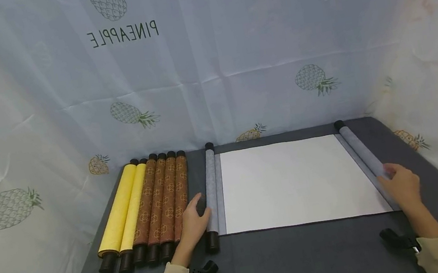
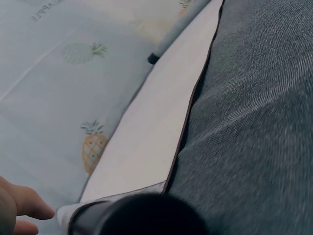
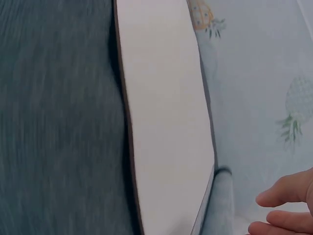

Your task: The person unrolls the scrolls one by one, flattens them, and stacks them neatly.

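A scroll [image 1: 286, 183] lies unrolled on the dark cloth, its blank white sheet facing up between two grey-blue rolled ends with black knobs. My left hand [image 1: 193, 224] is beside the scroll's left roll [image 1: 212, 190], thumb and fingers spread; the fingertips come close to the roll, and contact is unclear. At the right roll [image 1: 360, 147], my right hand [image 1: 403, 183] has its fingertips by the roll's near part. The right wrist view shows the fingers [image 3: 283, 191] extended and apart from each other. A black knob [image 2: 151, 215] fills the bottom of the left wrist view.
Two yellow rolled scrolls [image 1: 120, 209] and several brown patterned ones [image 1: 162, 198] lie side by side left of my left hand. A pale pineapple-print curtain [image 1: 211, 61] rises behind the table [image 1: 298, 257] and along both sides.
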Demonstrator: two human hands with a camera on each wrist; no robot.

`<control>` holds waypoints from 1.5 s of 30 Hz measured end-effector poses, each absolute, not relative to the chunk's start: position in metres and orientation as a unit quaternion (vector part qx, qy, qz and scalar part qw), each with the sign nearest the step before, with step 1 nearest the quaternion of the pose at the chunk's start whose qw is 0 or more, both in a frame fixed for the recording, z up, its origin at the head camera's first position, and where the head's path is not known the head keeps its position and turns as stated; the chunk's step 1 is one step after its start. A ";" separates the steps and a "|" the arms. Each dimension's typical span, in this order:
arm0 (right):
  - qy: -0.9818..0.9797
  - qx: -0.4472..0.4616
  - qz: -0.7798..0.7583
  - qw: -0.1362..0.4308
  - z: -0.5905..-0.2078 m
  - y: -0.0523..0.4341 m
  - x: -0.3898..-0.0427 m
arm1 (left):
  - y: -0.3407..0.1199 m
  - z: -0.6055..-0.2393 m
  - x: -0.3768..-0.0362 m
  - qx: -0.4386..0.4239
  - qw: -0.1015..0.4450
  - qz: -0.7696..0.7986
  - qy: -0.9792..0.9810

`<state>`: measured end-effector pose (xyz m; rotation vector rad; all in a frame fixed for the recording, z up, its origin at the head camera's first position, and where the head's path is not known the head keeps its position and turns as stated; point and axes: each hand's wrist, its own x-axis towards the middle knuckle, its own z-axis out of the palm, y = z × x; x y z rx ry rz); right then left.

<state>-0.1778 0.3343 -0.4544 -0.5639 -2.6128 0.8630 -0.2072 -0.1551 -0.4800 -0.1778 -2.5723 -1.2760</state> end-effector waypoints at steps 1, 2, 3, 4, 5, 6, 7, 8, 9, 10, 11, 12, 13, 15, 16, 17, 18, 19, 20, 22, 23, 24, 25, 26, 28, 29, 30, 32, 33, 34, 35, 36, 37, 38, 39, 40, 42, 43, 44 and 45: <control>-0.917 -0.191 0.306 0.168 -0.453 0.328 -0.179 | -0.158 -0.478 -0.207 -0.062 0.134 -0.441 -0.885; -0.919 -0.179 0.307 0.172 -0.453 0.321 -0.181 | -0.160 -0.476 -0.206 -0.059 0.135 -0.444 -0.884; -0.919 -0.162 0.312 0.177 -0.452 0.314 -0.182 | -0.163 -0.475 -0.206 -0.056 0.136 -0.447 -0.882; -0.920 -0.143 0.319 0.180 -0.452 0.306 -0.184 | -0.166 -0.473 -0.205 -0.053 0.137 -0.451 -0.880; -0.922 -0.120 0.322 0.180 -0.452 0.298 -0.186 | -0.169 -0.471 -0.204 -0.053 0.139 -0.454 -0.879; -0.923 -0.098 0.327 0.178 -0.451 0.289 -0.187 | -0.173 -0.469 -0.203 -0.049 0.138 -0.456 -0.878; -0.926 -0.074 0.327 0.175 -0.451 0.281 -0.189 | -0.177 -0.468 -0.203 -0.048 0.140 -0.456 -0.878; -0.928 -0.052 0.327 0.169 -0.450 0.272 -0.191 | -0.181 -0.467 -0.202 -0.042 0.140 -0.457 -0.877; -0.929 -0.032 0.333 0.159 -0.449 0.263 -0.193 | -0.186 -0.466 -0.201 -0.041 0.142 -0.457 -0.877; -0.930 -0.014 0.336 0.149 -0.448 0.254 -0.194 | -0.190 -0.464 -0.200 -0.037 0.143 -0.458 -0.877; -0.930 0.001 0.342 0.135 -0.447 0.244 -0.196 | -0.195 -0.463 -0.199 -0.033 0.146 -0.457 -0.877; -0.929 0.013 0.348 0.125 -0.446 0.234 -0.197 | -0.200 -0.463 -0.198 -0.026 0.148 -0.456 -0.877; -0.927 0.023 0.357 0.113 -0.445 0.224 -0.198 | -0.206 -0.463 -0.196 -0.019 0.149 -0.456 -0.877; -0.920 0.044 0.379 0.086 -0.444 0.202 -0.200 | -0.215 -0.463 -0.194 -0.004 0.155 -0.454 -0.878; -0.917 0.055 0.387 0.077 -0.444 0.192 -0.200 | -0.219 -0.463 -0.192 0.006 0.156 -0.451 -0.879; -0.914 0.066 0.395 0.066 -0.444 0.181 -0.201 | -0.223 -0.464 -0.191 0.014 0.157 -0.448 -0.880; -0.911 0.077 0.402 0.056 -0.444 0.171 -0.201 | -0.227 -0.464 -0.190 0.021 0.158 -0.446 -0.881; -0.907 0.088 0.409 0.048 -0.444 0.161 -0.201 | -0.229 -0.464 -0.188 0.026 0.156 -0.445 -0.881; -0.904 0.098 0.414 0.039 -0.444 0.151 -0.202 | -0.232 -0.465 -0.187 0.031 0.153 -0.444 -0.882; -0.892 0.122 0.435 0.017 -0.444 0.131 -0.202 | -0.237 -0.465 -0.185 0.041 0.139 -0.446 -0.883; -0.882 0.135 0.452 0.002 -0.443 0.122 -0.203 | -0.238 -0.464 -0.183 0.044 0.130 -0.450 -0.882; -0.871 0.143 0.470 -0.014 -0.443 0.112 -0.203 | -0.240 -0.463 -0.182 0.048 0.119 -0.455 -0.881; -0.857 0.153 0.490 -0.033 -0.443 0.102 -0.202 | -0.241 -0.463 -0.181 0.053 0.106 -0.458 -0.881; -0.842 0.163 0.512 -0.053 -0.443 0.092 -0.202 | -0.242 -0.462 -0.180 0.058 0.093 -0.460 -0.881; -0.805 0.176 0.558 -0.101 -0.443 0.071 -0.201 | -0.242 -0.458 -0.177 0.065 0.067 -0.474 -0.875; -0.789 0.181 0.574 -0.121 -0.444 0.060 -0.199 | -0.241 -0.456 -0.175 0.071 0.055 -0.482 -0.872; -0.775 0.184 0.589 -0.138 -0.444 0.048 -0.198 | -0.241 -0.455 -0.174 0.077 0.044 -0.490 -0.867; -0.751 0.193 0.609 -0.167 -0.444 0.026 -0.196 | -0.240 -0.451 -0.172 0.091 0.025 -0.513 -0.853; -0.744 0.193 0.615 -0.179 -0.443 0.015 -0.194 | -0.239 -0.450 -0.172 0.100 0.016 -0.525 -0.845; -0.738 0.194 0.619 -0.188 -0.443 0.004 -0.193 | -0.238 -0.449 -0.172 0.108 0.011 -0.534 -0.839; -0.734 0.195 0.620 -0.198 -0.442 -0.005 -0.192 | -0.238 -0.448 -0.172 0.113 0.007 -0.538 -0.835; -0.731 0.192 0.621 -0.208 -0.441 -0.015 -0.191 | -0.237 -0.447 -0.173 0.117 0.003 -0.543 -0.831; -0.731 0.183 0.620 -0.219 -0.440 -0.024 -0.190 | -0.236 -0.447 -0.173 0.120 0.001 -0.546 -0.830; -0.731 0.173 0.620 -0.228 -0.440 -0.032 -0.189 | -0.235 -0.446 -0.173 0.121 -0.002 -0.545 -0.829; -0.729 0.159 0.622 -0.239 -0.440 -0.040 -0.189 | -0.234 -0.446 -0.174 0.120 -0.002 -0.544 -0.831; -0.729 0.145 0.621 -0.249 -0.441 -0.046 -0.189 | -0.232 -0.446 -0.174 0.119 -0.003 -0.543 -0.831; -0.727 0.109 0.625 -0.265 -0.442 -0.058 -0.190 | -0.229 -0.445 -0.175 0.116 -0.006 -0.542 -0.832; -0.725 0.091 0.627 -0.270 -0.443 -0.063 -0.191 | -0.227 -0.444 -0.175 0.116 -0.010 -0.542 -0.833; -0.723 0.077 0.630 -0.273 -0.444 -0.067 -0.192 | -0.225 -0.444 -0.176 0.116 -0.013 -0.541 -0.833; -0.723 0.064 0.631 -0.275 -0.445 -0.070 -0.192 | -0.224 -0.444 -0.176 0.117 -0.016 -0.541 -0.832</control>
